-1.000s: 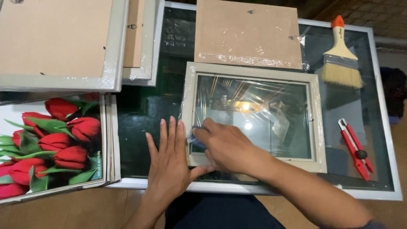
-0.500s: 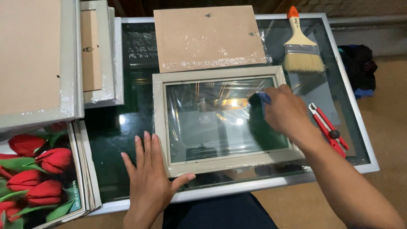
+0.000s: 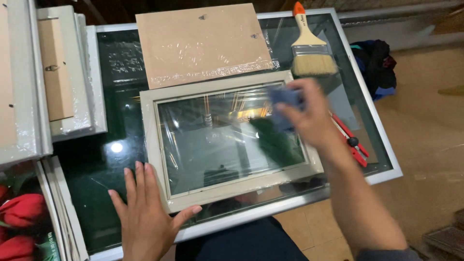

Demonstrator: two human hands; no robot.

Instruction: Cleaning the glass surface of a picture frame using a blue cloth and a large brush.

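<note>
A pale grey picture frame [image 3: 153, 145] with a glass pane [image 3: 217, 140] lies flat on a glass-topped table [image 3: 111, 159]. My left hand [image 3: 145, 212] rests flat on the table with fingers spread, its thumb against the frame's near left corner. My right hand [image 3: 309, 116] is blurred over the pane's far right part and holds a blue cloth [image 3: 284, 96] against the glass.
A brown backing board [image 3: 203, 43] lies beyond the frame. A paintbrush [image 3: 309, 53] and a red utility knife [image 3: 352, 141] lie at the right. Stacked frames [image 3: 58, 87] sit left, a red tulip print [image 3: 21, 212] at the near left. Dark clothing [image 3: 374, 58] lies on the floor.
My right hand with the blue cloth has swept across the glass from the near left to the far right. My left hand has stayed flat at the frame's near left corner.
</note>
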